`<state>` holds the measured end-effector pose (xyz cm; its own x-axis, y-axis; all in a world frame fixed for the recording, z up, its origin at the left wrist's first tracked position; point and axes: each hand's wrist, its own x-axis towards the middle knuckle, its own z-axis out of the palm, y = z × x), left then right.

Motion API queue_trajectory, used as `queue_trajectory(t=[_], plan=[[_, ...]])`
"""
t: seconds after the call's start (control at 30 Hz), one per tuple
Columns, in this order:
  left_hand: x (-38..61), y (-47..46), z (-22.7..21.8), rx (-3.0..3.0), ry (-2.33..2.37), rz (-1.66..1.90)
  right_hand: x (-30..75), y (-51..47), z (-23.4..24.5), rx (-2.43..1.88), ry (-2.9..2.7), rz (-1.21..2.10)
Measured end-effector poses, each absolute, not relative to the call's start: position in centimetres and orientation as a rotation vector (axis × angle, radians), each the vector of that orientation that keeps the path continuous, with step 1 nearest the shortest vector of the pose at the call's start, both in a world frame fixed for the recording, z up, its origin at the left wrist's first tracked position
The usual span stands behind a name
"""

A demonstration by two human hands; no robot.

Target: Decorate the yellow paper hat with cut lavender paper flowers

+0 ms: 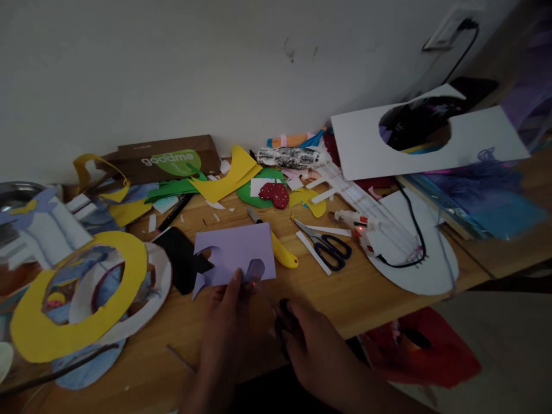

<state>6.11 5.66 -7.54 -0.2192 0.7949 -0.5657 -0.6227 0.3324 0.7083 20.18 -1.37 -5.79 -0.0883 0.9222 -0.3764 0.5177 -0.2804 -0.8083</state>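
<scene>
Pinching the near edge of a purple sheet (235, 244) between thumb and fingers, the left hand (228, 296) is holding it over the worktop (314, 296), close in front of the person. A small darker piece (255, 269) is overlapping the sheet's lower right part beside the left thumb, with red specks of light showing on it. The right hand (313, 342) is closing around the dark handles of a pair of scissors (283, 322), whose blades are pointing up and left toward that piece; they are too blurred to tell whether they are touching it or how far apart they are standing. The sheet's left side is showing a curved, jagged cut-out, and behind it a black phone-like slab (179, 259) is lying flat.

To the right, a yellow cutter (284, 252) is lying partly behind the sheet, and navy-handled scissors (335, 251) are resting near white strips (314, 253). Farther right, a glue gun (365, 233) is glowing red at one spot, its black cord trailing over white card (431, 267). On the left, a yellow ring (129, 299) is lying over a white one, while a brown box (172, 156) is standing against the wall.
</scene>
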Motion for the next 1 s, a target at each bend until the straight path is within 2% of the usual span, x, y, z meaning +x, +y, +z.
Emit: queue_trajectory(t=[0.17, 0.57, 1.0], plan=[[6.6, 4.8, -7.4, 0.214, 1.245, 1.214, 19.8, -0.6, -6.6, -1.747, -1.585, 1.321], [5.5, 4.1, -7.8, 0.814, 1.546, 1.006, 19.3, -0.8, -7.4, -1.766, -1.591, 1.244], [3.3, 5.6, -5.6, 1.186, 1.52, 0.828, 20.1, -0.5, -7.3, -1.685, -1.59, 1.259]])
